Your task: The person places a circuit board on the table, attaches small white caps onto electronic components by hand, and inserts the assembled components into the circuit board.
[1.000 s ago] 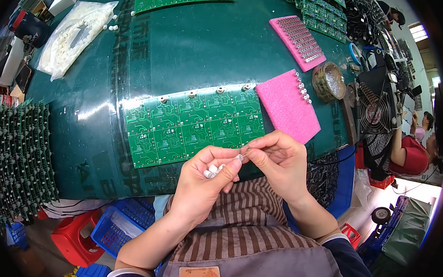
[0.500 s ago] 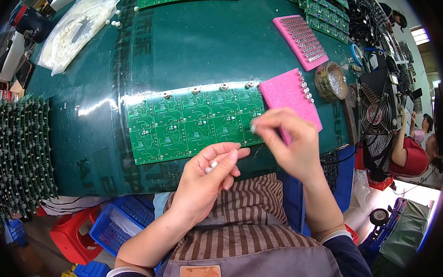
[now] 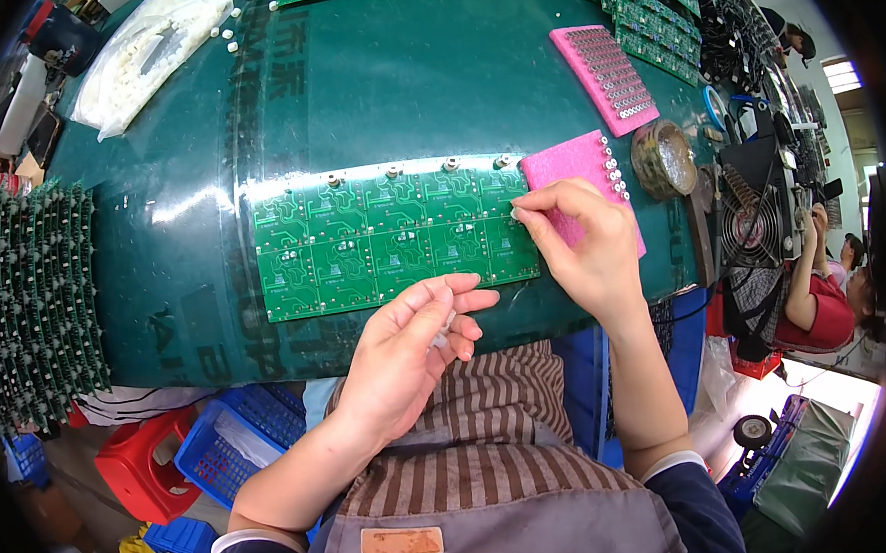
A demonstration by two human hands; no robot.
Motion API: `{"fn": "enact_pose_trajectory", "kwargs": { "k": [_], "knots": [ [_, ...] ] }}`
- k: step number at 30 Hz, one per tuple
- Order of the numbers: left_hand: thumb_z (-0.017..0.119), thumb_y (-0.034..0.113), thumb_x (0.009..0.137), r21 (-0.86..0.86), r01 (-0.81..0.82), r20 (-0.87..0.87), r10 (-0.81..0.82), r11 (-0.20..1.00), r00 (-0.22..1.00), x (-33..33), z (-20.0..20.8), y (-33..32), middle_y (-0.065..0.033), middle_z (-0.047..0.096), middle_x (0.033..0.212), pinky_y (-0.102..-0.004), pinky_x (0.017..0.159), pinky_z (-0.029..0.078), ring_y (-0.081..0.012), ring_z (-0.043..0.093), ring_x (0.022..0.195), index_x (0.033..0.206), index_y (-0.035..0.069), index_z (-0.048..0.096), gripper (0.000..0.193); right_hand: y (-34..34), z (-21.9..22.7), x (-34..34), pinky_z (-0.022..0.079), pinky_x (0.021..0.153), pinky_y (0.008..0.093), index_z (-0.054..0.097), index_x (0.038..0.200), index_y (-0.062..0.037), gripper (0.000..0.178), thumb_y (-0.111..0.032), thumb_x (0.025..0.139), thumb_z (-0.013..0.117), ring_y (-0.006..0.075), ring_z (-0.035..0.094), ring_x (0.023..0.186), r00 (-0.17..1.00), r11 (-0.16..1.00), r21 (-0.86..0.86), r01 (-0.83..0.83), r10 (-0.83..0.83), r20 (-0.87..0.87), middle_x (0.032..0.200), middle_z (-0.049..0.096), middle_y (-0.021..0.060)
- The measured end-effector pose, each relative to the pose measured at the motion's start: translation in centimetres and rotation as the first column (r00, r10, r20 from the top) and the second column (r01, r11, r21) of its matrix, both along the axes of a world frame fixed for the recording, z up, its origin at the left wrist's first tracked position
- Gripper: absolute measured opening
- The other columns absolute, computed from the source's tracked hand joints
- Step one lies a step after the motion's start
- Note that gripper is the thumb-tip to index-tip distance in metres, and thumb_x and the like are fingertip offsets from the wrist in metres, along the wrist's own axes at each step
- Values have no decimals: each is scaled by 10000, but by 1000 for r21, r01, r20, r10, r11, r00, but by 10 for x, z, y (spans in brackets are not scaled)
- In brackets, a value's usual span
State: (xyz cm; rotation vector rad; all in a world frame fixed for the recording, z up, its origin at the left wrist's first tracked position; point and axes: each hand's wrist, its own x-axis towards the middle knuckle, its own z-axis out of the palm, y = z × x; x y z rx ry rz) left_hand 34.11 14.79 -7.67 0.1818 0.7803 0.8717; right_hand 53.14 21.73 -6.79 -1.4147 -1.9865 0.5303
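A green circuit board panel (image 3: 347, 266) lies flat on the table in front of me, with several small metal parts standing along its far edge. My right hand (image 3: 597, 243) is over the panel's right end, thumb and forefinger pinched on a small white connector (image 3: 516, 213). Whether that piece touches the board I cannot tell. At the panel's near edge my left hand (image 3: 401, 344) is turned palm up with curled fingers, cradling a few more small white connectors (image 3: 445, 330). Partly behind my right hand lies a pink foam block (image 3: 562, 165) with metal parts along its right edge.
Another pink foam block (image 3: 592, 53), filled with metal parts, lies farther back beside a tape roll (image 3: 663, 160). A plastic bag of white connectors (image 3: 146, 62) is at far left. Upright circuit boards (image 3: 34, 308) line the left edge. Someone in a red shirt (image 3: 816, 312) sits at right.
My right hand has moved away from me over the board, its pinched fingers now near the right end's middle. My left hand has shifted slightly, and the white connectors sit nearer its fingertips.
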Motion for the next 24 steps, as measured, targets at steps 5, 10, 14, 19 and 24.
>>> {"fn": "enact_pose_trajectory", "kwargs": {
  "k": [5,10,14,19,24],
  "knots": [
    [439,189,965,-35,-14,-30,13,999,999,1,3,1,-134,617,1012,-232,641,453,-101,533,735,1149,-18,516,288,-1,-2,0,463,562,307,658,815,-11,80,-21,738,675,229,609,656,1000,1000,25,15,-15,-6,727,621,113],
    [430,193,957,-54,-2,-29,1,999,1000,-2,5,3,-133,617,1005,-235,646,456,-108,535,738,1162,-30,502,311,-2,-3,0,463,568,308,656,808,-7,79,-15,732,675,230,607,657,999,1000,17,17,-16,-34,718,618,108],
    [434,170,944,-63,-15,35,18,998,999,-4,3,2,-139,617,1007,-245,669,471,-116,549,758,1182,-39,484,320,-1,-5,-1,462,574,308,651,801,-6,78,-10,726,675,232,605,668,999,999,53,-11,13,-34,719,619,103],
    [451,123,941,-59,-16,19,17,998,1000,-1,4,2,-136,617,1018,-240,679,485,-116,565,771,1183,-34,485,290,-1,-4,1,464,582,309,646,790,-3,83,12,714,677,227,606,694,998,994,93,-59,60,-4,731,625,93],
    [469,166,955,-15,-4,-2,4,1000,1000,1,1,2,-125,621,1018,-225,652,475,-97,557,742,1166,-11,508,278,-9,-12,-1,481,613,305,645,787,-4,92,20,706,681,222,618,728,999,993,120,-3,8,-44,766,645,86]
  ]
}}
